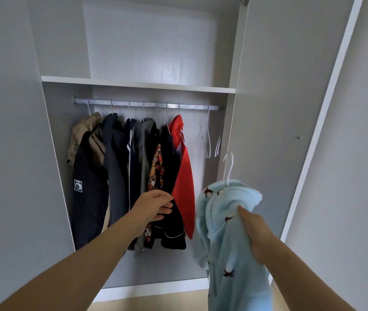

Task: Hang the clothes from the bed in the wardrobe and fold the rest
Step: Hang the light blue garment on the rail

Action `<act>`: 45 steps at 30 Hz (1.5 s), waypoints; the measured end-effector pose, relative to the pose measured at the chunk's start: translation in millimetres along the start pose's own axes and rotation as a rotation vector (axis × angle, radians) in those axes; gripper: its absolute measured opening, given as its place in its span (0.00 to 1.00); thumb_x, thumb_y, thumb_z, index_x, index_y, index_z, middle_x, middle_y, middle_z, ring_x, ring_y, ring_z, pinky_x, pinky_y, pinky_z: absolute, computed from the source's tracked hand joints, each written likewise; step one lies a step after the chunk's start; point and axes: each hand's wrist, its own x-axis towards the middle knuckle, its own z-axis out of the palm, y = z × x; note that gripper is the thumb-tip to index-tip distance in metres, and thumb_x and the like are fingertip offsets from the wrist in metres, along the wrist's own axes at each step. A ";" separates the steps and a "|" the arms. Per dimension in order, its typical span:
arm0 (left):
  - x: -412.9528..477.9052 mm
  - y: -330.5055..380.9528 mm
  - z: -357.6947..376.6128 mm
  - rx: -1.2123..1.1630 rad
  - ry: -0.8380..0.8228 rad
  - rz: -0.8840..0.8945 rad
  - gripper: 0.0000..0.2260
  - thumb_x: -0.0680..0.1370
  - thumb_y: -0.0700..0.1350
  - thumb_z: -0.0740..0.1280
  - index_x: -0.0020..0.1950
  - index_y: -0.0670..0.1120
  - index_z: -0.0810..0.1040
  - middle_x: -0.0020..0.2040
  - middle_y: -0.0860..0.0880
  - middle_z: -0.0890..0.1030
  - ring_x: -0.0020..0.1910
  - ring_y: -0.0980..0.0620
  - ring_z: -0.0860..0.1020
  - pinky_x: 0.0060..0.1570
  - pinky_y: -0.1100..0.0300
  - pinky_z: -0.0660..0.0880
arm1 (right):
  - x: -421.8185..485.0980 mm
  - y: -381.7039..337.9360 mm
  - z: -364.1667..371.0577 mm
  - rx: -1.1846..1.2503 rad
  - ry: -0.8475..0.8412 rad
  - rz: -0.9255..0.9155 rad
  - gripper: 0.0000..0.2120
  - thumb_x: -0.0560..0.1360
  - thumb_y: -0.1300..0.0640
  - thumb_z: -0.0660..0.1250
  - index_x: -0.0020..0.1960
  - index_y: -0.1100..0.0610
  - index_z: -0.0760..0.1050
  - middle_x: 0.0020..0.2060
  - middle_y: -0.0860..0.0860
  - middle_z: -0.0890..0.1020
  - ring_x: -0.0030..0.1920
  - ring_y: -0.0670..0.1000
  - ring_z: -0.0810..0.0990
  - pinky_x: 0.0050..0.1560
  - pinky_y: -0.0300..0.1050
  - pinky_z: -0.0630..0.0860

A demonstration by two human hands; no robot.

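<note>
Left hand (153, 205) is reaching into the wardrobe (160, 265), its thumb and bent fingers lying against the black garment (171, 234) that is hanging on the rail (147, 105); whether they are pinching the cloth, I cannot tell. Just to the right the red garment (184, 176) is hanging, then some bare hangers (208, 140). Right hand (257, 234) is gripping firmly the light blue garment (223, 243), which is sitting on a white hanger (229, 163) before the wardrobe, lower than the rail and not hooked on it.
</note>
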 end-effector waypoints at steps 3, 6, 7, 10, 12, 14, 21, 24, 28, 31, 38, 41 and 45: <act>21.8 -6.1 -5.5 0.020 0.026 -0.031 0.06 0.77 0.45 0.65 0.44 0.49 0.80 0.39 0.52 0.83 0.39 0.55 0.81 0.41 0.62 0.76 | 26.5 -2.3 6.6 -0.101 0.080 -0.039 0.12 0.81 0.51 0.55 0.52 0.57 0.73 0.43 0.53 0.80 0.42 0.51 0.78 0.38 0.43 0.75; 50.8 -10.8 -11.3 0.042 0.041 -0.061 0.06 0.78 0.44 0.64 0.44 0.48 0.80 0.40 0.50 0.82 0.38 0.55 0.80 0.41 0.61 0.75 | 56.9 -5.8 13.3 -0.163 0.120 -0.033 0.12 0.81 0.51 0.54 0.53 0.58 0.73 0.48 0.56 0.78 0.50 0.56 0.76 0.54 0.52 0.74; 64.8 -11.2 -13.0 0.047 0.040 -0.062 0.06 0.78 0.44 0.64 0.44 0.48 0.79 0.41 0.50 0.82 0.38 0.54 0.80 0.42 0.61 0.75 | 69.3 -7.0 15.4 -0.180 0.123 -0.026 0.12 0.81 0.52 0.55 0.51 0.59 0.73 0.48 0.56 0.79 0.50 0.56 0.76 0.56 0.53 0.73; 109.0 -4.4 -15.6 0.066 0.020 -0.034 0.06 0.78 0.44 0.63 0.45 0.48 0.79 0.41 0.49 0.81 0.38 0.54 0.79 0.42 0.62 0.75 | 103.9 -9.0 21.5 -0.241 0.153 -0.016 0.13 0.81 0.54 0.55 0.46 0.59 0.74 0.44 0.57 0.79 0.48 0.56 0.77 0.57 0.54 0.73; 146.7 3.1 -15.7 0.085 -0.008 -0.002 0.06 0.78 0.44 0.63 0.45 0.48 0.79 0.40 0.50 0.81 0.38 0.55 0.79 0.40 0.63 0.74 | 130.2 -8.4 28.5 -0.264 0.181 -0.006 0.14 0.81 0.55 0.54 0.51 0.61 0.75 0.46 0.57 0.80 0.48 0.56 0.78 0.55 0.53 0.74; 186.7 12.2 -13.9 0.072 -0.053 0.018 0.05 0.78 0.44 0.64 0.45 0.49 0.79 0.40 0.51 0.82 0.37 0.56 0.80 0.38 0.64 0.74 | 157.9 -9.9 39.5 -0.212 0.182 0.022 0.14 0.81 0.55 0.54 0.53 0.62 0.75 0.46 0.58 0.80 0.46 0.56 0.79 0.43 0.48 0.76; 323.1 35.5 4.4 0.241 -0.112 0.192 0.09 0.76 0.40 0.64 0.37 0.51 0.78 0.38 0.53 0.79 0.39 0.55 0.77 0.37 0.68 0.73 | 257.2 -41.3 87.0 -0.215 0.218 0.041 0.18 0.80 0.54 0.57 0.59 0.69 0.74 0.45 0.59 0.80 0.43 0.54 0.77 0.46 0.47 0.75; 374.9 41.5 15.7 0.408 -0.081 0.349 0.07 0.74 0.40 0.66 0.47 0.51 0.79 0.49 0.52 0.78 0.49 0.55 0.75 0.49 0.66 0.68 | 290.1 -54.7 96.6 -0.178 0.234 0.072 0.14 0.80 0.59 0.56 0.50 0.66 0.77 0.34 0.56 0.84 0.33 0.51 0.83 0.32 0.38 0.77; 428.5 54.5 30.6 0.564 -0.068 0.464 0.20 0.72 0.40 0.68 0.64 0.50 0.74 0.66 0.46 0.68 0.62 0.48 0.70 0.60 0.67 0.62 | 323.3 -72.1 110.6 -0.234 0.235 0.018 0.16 0.81 0.56 0.55 0.54 0.64 0.78 0.48 0.60 0.83 0.52 0.59 0.81 0.59 0.54 0.75; 460.6 60.0 37.3 0.870 -0.119 0.394 0.19 0.76 0.50 0.65 0.67 0.52 0.72 0.75 0.48 0.56 0.71 0.44 0.61 0.69 0.53 0.61 | 350.3 -80.7 115.7 -0.243 0.209 0.008 0.14 0.80 0.58 0.56 0.52 0.64 0.78 0.50 0.62 0.82 0.51 0.59 0.80 0.56 0.52 0.75; 488.2 52.7 18.2 1.514 -0.180 0.250 0.14 0.78 0.52 0.60 0.54 0.43 0.77 0.54 0.45 0.78 0.52 0.47 0.77 0.44 0.57 0.72 | 423.6 -99.3 125.3 -0.175 0.181 0.007 0.13 0.80 0.57 0.55 0.55 0.62 0.76 0.49 0.60 0.81 0.48 0.57 0.79 0.48 0.48 0.77; 503.6 59.3 3.8 1.415 -0.230 0.287 0.13 0.77 0.49 0.61 0.58 0.45 0.75 0.56 0.46 0.77 0.53 0.47 0.77 0.47 0.56 0.74 | 447.1 -115.8 135.8 -0.134 0.110 -0.008 0.13 0.80 0.60 0.54 0.56 0.62 0.76 0.45 0.57 0.80 0.45 0.56 0.78 0.48 0.48 0.76; 527.5 74.1 -0.2 1.328 -0.106 0.526 0.20 0.76 0.48 0.63 0.68 0.49 0.69 0.66 0.47 0.66 0.61 0.44 0.72 0.57 0.52 0.72 | 471.8 -143.2 147.6 -0.053 0.062 -0.034 0.12 0.79 0.63 0.55 0.53 0.62 0.77 0.43 0.58 0.80 0.42 0.56 0.78 0.44 0.47 0.77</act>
